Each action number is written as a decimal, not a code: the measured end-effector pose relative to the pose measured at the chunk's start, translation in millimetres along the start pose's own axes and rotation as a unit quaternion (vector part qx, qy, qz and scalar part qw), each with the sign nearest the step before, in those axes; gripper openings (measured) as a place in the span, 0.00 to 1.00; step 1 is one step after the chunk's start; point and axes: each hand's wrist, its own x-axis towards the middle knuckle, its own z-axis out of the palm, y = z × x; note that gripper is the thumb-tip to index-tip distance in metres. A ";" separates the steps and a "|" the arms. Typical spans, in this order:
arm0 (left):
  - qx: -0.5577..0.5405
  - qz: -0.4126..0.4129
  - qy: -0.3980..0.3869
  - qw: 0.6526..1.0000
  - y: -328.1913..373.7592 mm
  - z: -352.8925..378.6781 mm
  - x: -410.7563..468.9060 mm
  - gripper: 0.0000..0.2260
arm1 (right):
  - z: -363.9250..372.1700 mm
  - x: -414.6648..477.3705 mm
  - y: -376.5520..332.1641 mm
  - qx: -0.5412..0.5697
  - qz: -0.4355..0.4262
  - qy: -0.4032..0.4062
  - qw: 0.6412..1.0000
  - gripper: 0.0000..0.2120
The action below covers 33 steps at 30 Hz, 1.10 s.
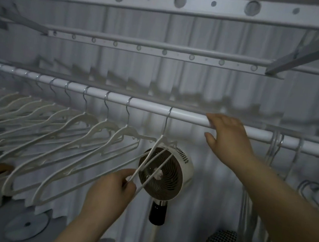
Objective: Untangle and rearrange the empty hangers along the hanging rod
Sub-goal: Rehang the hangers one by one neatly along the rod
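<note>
Left hand (113, 191): fingers curled, thumb and forefinger clamped on the thin lower bars of a white hanger (158, 150). The wrist comes up from the bottom edge. This hanger's metal hook sits on the white hanging rod (187, 116), and its body is swung out of line, tilted down and left toward the gripping hand.

Right hand (228, 136): fingers lie fairly straight and together along the top of the rod. The thumb is spread apart below the rod, not closed round it.

Left of the held hanger, a row of white hangers (64, 130) hangs from the rod with spaced hooks and bodies overlapping at a slant. Right of the right hand, a tight bunch of hangers (276, 146) is crowded together near the rod's end joint; how they interlock, I cannot tell.

Behind the held hanger stands a round fan (165, 178) on a pole. Overhead run perforated rack rails (162, 52). A pleated backdrop (218, 83) covers the rear.
</note>
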 end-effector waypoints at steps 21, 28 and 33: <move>-0.021 0.045 0.001 0.999 -37.1 -23.0 23.1 0.16 | 7.4 4.9 -19.1 -0.032 0.066 0.011 0.997 0.23; -0.014 0.207 0.094 0.974 -23.7 -31.0 21.6 0.19 | -2.0 -4.1 -10.8 -0.045 0.085 0.012 0.995 0.24; -0.096 0.238 0.018 0.966 14.9 -19.9 5.1 0.13 | -19.1 -18.9 21.6 -0.067 0.106 0.044 0.991 0.27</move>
